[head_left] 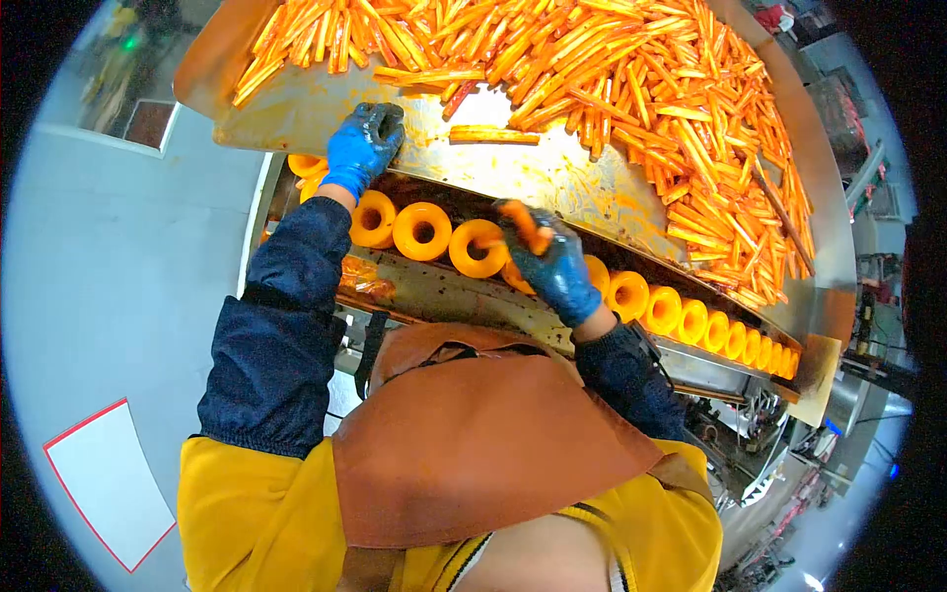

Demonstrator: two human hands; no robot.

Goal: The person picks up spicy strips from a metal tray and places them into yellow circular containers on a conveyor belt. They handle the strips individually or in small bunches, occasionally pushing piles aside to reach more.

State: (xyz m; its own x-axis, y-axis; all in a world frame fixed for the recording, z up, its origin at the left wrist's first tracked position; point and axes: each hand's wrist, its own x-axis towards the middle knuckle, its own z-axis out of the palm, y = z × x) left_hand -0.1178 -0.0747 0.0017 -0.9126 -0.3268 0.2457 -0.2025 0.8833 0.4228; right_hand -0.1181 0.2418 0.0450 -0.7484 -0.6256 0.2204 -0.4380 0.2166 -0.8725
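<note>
Right hand holds a strip, likely slick, best gripped mid-length; left hand, grip unclear, touches the tray.

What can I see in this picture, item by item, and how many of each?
Metal tray: one, silver with orange stains, across the top
Sticks: too many to count, orange, heaped on the tray
Dark stick: one, brown, right side of the heap
Hollow round pieces: over a dozen, yellow-orange, in a row along the tray's near side
Red-edged panel: one, white, lower left
Machinery: count unclear, greyish, right
Apron: one, brown, on the person
Sleeve covers: two, dark blue, on the forearms
Left grip: one, blue-gloved, at the tray's near edge
Right grip: one, blue-gloved, holding an orange piece above the row
</note>
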